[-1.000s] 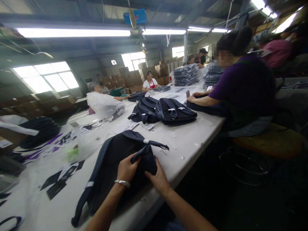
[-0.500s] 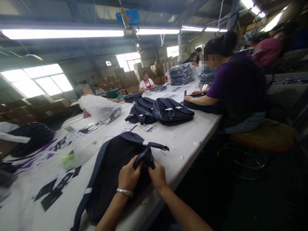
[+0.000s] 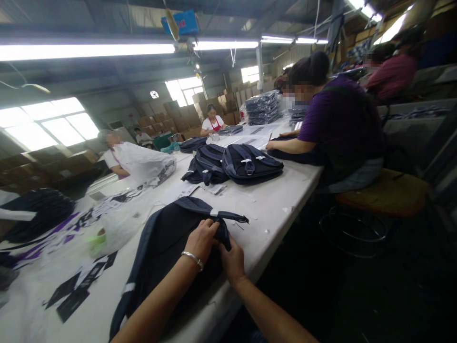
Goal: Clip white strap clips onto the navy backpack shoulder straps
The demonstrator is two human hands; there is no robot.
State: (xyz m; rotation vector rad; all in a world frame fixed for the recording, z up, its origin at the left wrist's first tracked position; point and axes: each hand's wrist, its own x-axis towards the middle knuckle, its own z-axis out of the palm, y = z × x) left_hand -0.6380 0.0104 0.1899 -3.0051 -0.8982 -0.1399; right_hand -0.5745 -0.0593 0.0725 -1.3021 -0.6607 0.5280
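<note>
A dark navy backpack (image 3: 167, 238) lies in front of me at the table's near edge, its strap side up. My left hand (image 3: 202, 240), with a silver bangle at the wrist, is closed on the fabric at the backpack's right edge. Just to its right, my right hand (image 3: 232, 257) pinches the same edge between thumb and fingers. The fingertips of both hands are partly hidden by the cloth. Beyond my hands, a shoulder strap (image 3: 228, 215) with a white wrap stretches over the tabletop.
Two more navy backpacks (image 3: 252, 164) lie farther up the white table (image 3: 264, 205). Black tags (image 3: 73, 295) and a clear plastic bag (image 3: 119, 228) are on the left. A co-worker in purple (image 3: 342, 124) sits at the right beside a stool (image 3: 385, 190). Bagged stacks (image 3: 262, 108) stand behind.
My left hand has moved up and over the backpack's edge, and the fold of cloth that stood up between my hands is pressed down. My right hand keeps its pinch. The view has shifted slightly.
</note>
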